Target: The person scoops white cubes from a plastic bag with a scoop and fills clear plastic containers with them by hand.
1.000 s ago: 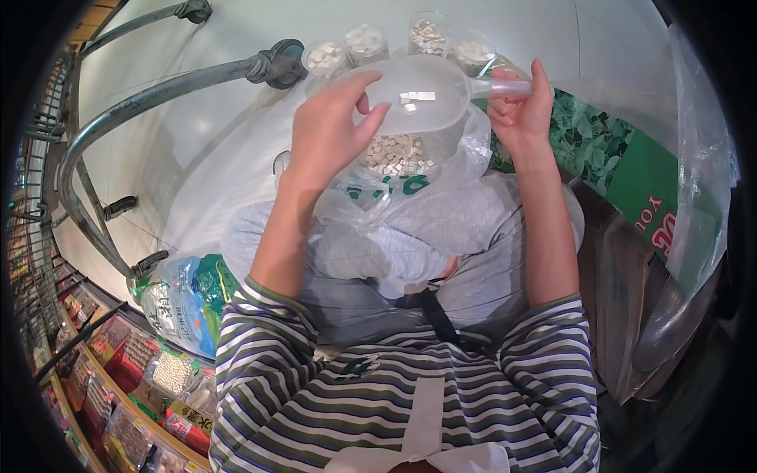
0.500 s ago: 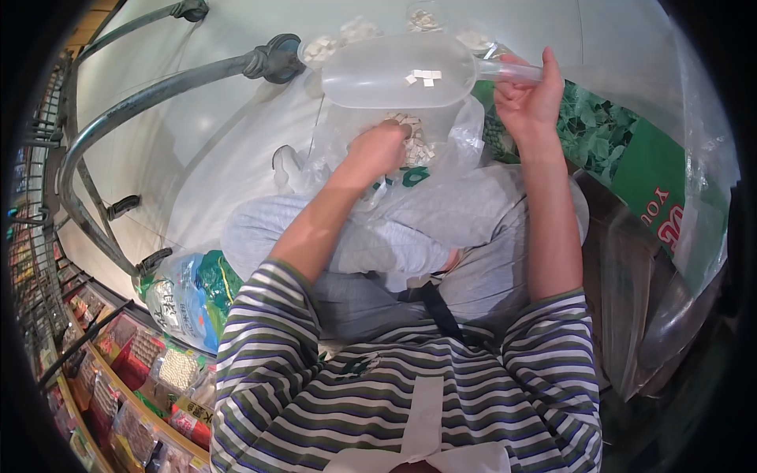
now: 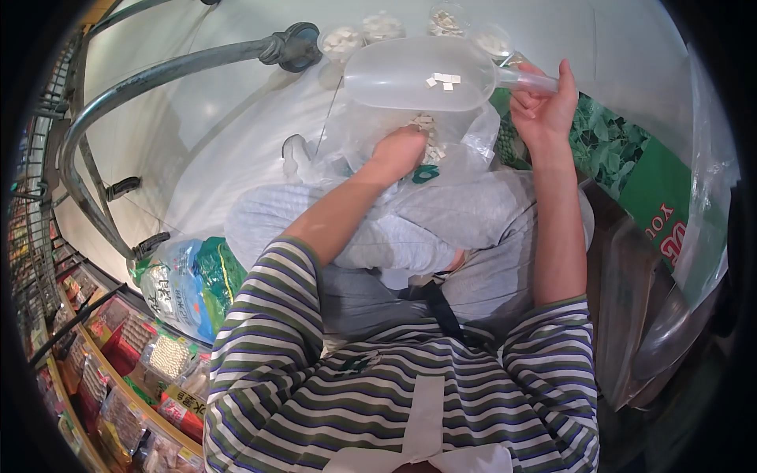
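My right hand (image 3: 544,110) grips the handle of a translucent plastic scoop (image 3: 386,71), held level over an opened plastic bag. A few small white pieces (image 3: 445,80) lie in the scoop. Below it, my left hand (image 3: 402,151) reaches into the clear plastic bag (image 3: 473,130), its fingers bent and pressed together at a heap of flat off-white pieces (image 3: 434,150). The fingertips are partly hidden, so what they hold cannot be made out. The bag rests by my crossed legs.
Tubs of white pieces (image 3: 342,39) stand on the pale floor beyond the scoop. A metal cart frame (image 3: 158,71) curves at the left. Packaged goods (image 3: 169,355) fill a shelf at lower left, near a blue-green bag (image 3: 185,284). A green printed sack (image 3: 654,181) lies at right.
The whole view has shifted slightly, so everything sits a little further right and lower. My right hand still holds the scoop, and my left hand stays at the heap in the bag.
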The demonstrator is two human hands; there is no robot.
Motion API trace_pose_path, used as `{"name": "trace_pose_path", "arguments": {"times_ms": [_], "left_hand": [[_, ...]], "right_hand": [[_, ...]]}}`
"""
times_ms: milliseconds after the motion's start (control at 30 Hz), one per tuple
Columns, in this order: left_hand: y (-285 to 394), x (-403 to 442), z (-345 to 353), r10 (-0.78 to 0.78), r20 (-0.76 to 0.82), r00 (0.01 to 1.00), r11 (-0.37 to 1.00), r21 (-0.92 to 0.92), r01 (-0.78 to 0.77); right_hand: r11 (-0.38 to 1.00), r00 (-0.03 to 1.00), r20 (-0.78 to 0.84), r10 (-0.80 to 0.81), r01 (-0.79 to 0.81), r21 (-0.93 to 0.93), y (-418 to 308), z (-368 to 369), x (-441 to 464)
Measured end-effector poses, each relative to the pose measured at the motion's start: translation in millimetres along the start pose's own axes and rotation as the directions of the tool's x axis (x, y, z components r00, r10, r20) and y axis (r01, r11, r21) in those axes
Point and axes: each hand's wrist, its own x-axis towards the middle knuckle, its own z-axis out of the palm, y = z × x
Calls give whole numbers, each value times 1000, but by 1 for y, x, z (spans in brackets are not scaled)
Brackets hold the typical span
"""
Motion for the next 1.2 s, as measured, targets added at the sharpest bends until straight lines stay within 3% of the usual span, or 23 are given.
{"name": "trace_pose_path", "arguments": {"times_ms": [300, 367, 400, 467, 533, 567, 633, 667, 733, 767, 833, 1000, 1067, 1100, 1167, 1200], "left_hand": [[5, 2, -7, -55, -61, 997, 998, -42, 52], [18, -2, -38, -181, -17, 983, 975, -132, 177], [24, -7, -55, -180, -24, 983, 975, -138, 175], [38, -21, -92, 9, -48, 999, 1000, 7, -8], [56, -36, -126, 96, 16, 995, 980, -177, -92], [64, -44, -144, 101, 17, 995, 979, -177, -96], [74, -55, -177, 162, -54, 985, 855, -491, -168], [76, -55, -186, 168, -51, 984, 854, -491, -171], [76, -55, -196, -80, -383, 920, 860, -493, -130], [68, -52, -193, -77, -382, 921, 859, -494, -133], [46, -38, -178, 143, -686, 714, 986, 33, -166], [44, -29, -164, 171, -749, 640, 984, 101, -144], [49, -32, -164, 63, -740, 670, 986, -58, -156], [53, -35, -162, 67, -736, 674, 985, -58, -160], [61, -40, -154, 71, -628, 775, 964, -158, -216], [62, -39, -145, 125, -586, 801, 965, -117, -236]], "right_hand": [[1000, 999, -43, -17, 17, -13, -1, 2, -2], [1000, 999, -46, -25, 24, -16, -3, 2, -2], [1000, 997, -69, -26, 25, -11, -4, 2, -2], [1000, 996, -89, -30, 30, -8, -5, 4, -2], [999, 993, -110, -40, 38, -21, -4, 6, -3], [999, 993, -113, -44, 42, -20, -4, 6, -3], [999, 995, -93, -36, 34, -27, -3, 5, -4], [999, 994, -98, -40, 38, -24, -2, 4, -3], [999, 998, -60, -26, 24, -38, -1, 2, -2], [999, 998, -62, -30, 28, -38, -1, 2, -2], [998, 998, -57, -27, 24, -52, 0, 4, -3], [999, 1000, 22, 0, 1, -36, -3, -1, -1], [1000, 998, 69, 10, -9, -14, -4, -4, 0], [1000, 1000, 27, -9, 9, -11, -3, 0, -2], [1000, 999, -23, -29, 29, -2, -3, 1, -3], [999, 999, -19, -34, 34, 4, -3, 1, -3]]}}
